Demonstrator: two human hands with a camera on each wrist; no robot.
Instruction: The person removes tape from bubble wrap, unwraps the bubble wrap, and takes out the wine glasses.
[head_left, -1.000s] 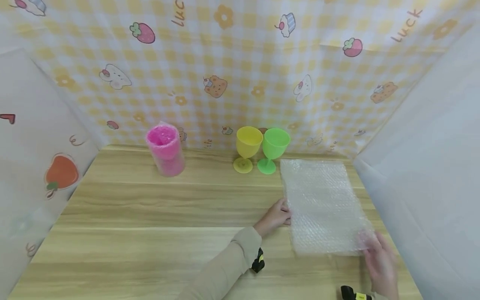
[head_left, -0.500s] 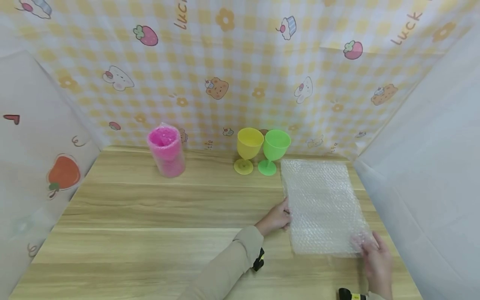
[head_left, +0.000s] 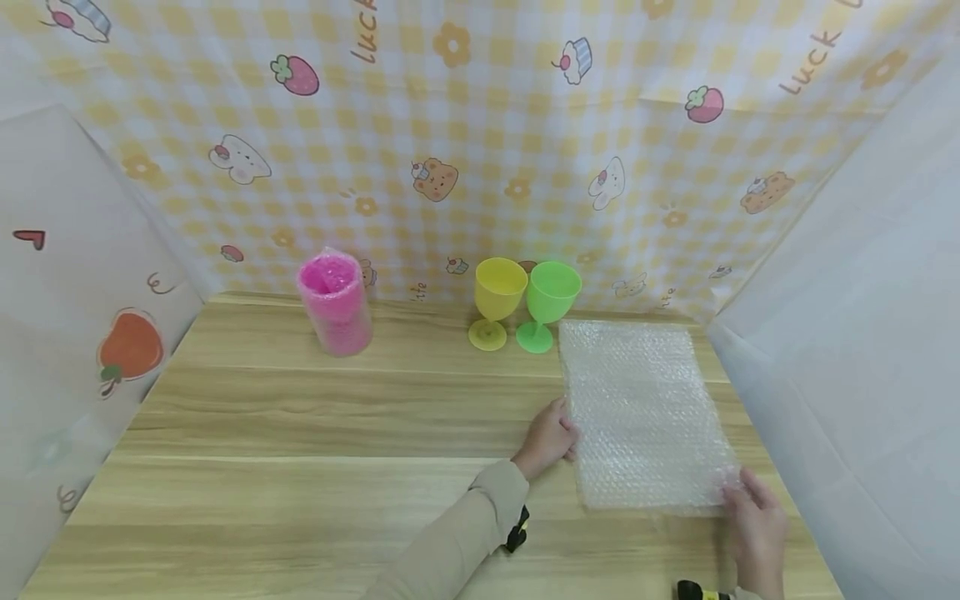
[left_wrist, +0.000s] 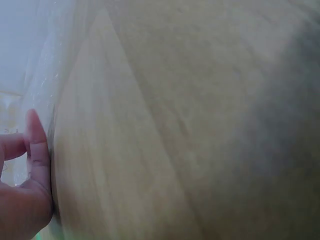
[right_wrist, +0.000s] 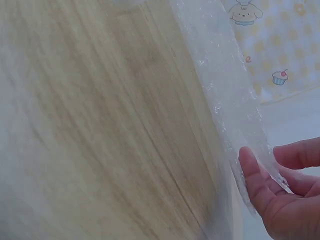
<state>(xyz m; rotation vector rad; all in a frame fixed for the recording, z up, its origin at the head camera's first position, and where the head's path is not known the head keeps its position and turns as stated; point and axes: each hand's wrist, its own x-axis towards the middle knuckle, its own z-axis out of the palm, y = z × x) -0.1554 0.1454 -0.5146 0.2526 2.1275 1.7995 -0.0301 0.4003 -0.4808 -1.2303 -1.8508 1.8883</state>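
Observation:
A clear rectangular piece of bubble wrap [head_left: 645,417] lies at the right of the wooden table. My left hand [head_left: 547,437] pinches its left edge; the left wrist view has thumb and finger [left_wrist: 37,145] at the film. With thumb and fingers, my right hand [head_left: 757,525] grips the near right corner, and in the right wrist view the film [right_wrist: 225,90] runs down into that hand. Behind the left hand stand a yellow plastic goblet [head_left: 500,287] and a green one [head_left: 553,292], both upright, side by side.
At the back left a bright pink cylinder wrapped in bubble wrap [head_left: 335,304] stands upright on the table [head_left: 300,500]. A yellow checked cloth [head_left: 487,125] hangs behind the table. White sheets [head_left: 862,333] close off both sides.
The left hand has shifted slightly along the left edge. The right hand's fingers show less through the film than before, and the wrap looks a little flatter. The goblets stay put.

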